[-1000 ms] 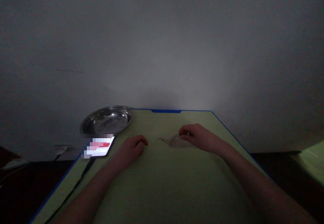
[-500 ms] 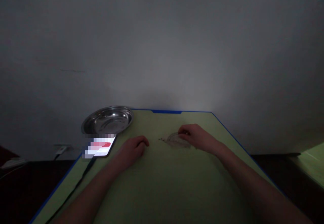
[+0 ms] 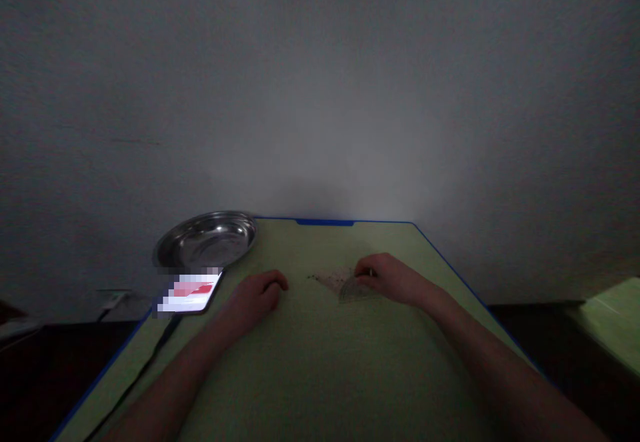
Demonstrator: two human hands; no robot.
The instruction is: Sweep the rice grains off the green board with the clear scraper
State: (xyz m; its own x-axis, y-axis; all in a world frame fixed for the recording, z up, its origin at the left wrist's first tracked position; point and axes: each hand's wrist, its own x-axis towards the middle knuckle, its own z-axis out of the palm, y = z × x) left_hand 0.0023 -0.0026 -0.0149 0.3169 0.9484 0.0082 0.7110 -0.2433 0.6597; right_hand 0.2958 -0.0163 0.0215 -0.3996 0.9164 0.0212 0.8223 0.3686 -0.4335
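Note:
A clear protractor with dark scale markings is held at the table by my right hand, whose fingers are pinched on its far right part. Small dark specks lie just left of it, and more are scattered over a pale pinkish patch beside the protractor. My left hand rests on the table left of the specks, fingers loosely curled in, with nothing visible in them.
A shiny steel basin stands at the table's far left corner. In front of it lies a lit phone, partly pixelated, with a black cable running toward me. The green table has a blue edge and meets a grey wall.
The protractor has been drawn slightly toward me by my right hand and now shows sharply instead of blurred. My left hand keeps its curled pose. The whole view has shifted slightly.

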